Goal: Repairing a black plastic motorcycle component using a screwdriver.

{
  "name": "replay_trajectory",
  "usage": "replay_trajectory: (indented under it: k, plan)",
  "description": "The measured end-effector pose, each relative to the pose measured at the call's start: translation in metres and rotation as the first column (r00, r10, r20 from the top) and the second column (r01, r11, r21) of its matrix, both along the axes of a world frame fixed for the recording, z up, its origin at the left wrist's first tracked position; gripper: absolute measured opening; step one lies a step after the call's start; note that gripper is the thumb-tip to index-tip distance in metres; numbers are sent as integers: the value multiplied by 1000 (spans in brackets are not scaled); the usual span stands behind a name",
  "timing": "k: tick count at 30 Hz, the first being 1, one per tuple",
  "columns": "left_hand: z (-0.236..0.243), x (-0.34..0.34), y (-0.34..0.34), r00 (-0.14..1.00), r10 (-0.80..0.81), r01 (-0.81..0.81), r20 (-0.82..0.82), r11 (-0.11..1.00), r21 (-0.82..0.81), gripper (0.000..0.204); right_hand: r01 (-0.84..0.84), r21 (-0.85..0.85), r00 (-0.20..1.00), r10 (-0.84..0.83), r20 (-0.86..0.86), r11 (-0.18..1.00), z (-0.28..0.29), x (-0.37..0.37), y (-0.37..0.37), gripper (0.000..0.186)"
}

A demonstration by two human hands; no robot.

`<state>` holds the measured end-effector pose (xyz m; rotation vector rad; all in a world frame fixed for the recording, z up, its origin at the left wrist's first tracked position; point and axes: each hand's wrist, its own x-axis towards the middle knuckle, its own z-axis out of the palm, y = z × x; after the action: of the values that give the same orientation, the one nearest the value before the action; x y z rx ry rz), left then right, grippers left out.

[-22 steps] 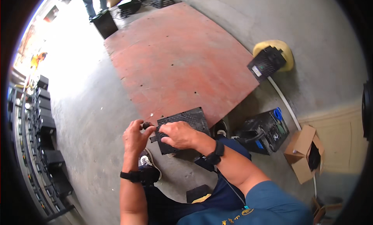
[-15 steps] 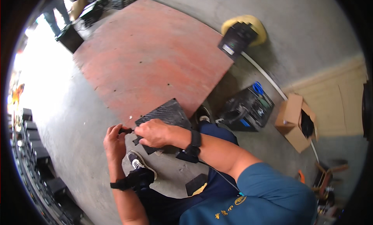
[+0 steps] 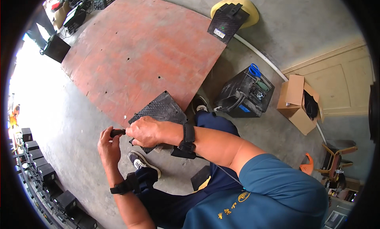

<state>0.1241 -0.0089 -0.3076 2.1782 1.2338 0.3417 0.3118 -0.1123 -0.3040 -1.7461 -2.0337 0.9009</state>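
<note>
My left hand [image 3: 108, 148] pinches a small dark cylindrical piece [image 3: 118, 132] just off the left edge of a black textured plate [image 3: 160, 108]. My right hand [image 3: 144, 131] is curled at the right end of that piece, over the plate's near-left part; whatever lies inside its fingers is hidden. The plate rests low between my feet, at the near edge of a large worn red board [image 3: 138, 43]. Dark straps are around both of my wrists.
A black case with blue scissors [image 3: 241, 96] and an open cardboard box [image 3: 297, 106] stand at right. Another black plate [image 3: 225, 25] leans on a yellow pad. Black units [image 3: 46, 171] line the left side. A person's legs [image 3: 41, 29] are at far top left, beside a black box.
The view has turned, shifting the board and surroundings up and leftward at right. My two hands have moved left in the picture, still together at the small dark piece and the plate.
</note>
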Motion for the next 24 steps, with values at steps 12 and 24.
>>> replay_trajectory:
  k: [12,24]
  plan:
    - [6,5,0,980,109,-110,-168,994,3,43,-5,1,1000,5,-12,1000,0,0,1,33]
    - [7,3,-3,998,24,-20,-58,997,71,47,-22,-19,1000,22,-10,1000,9,2,2,36]
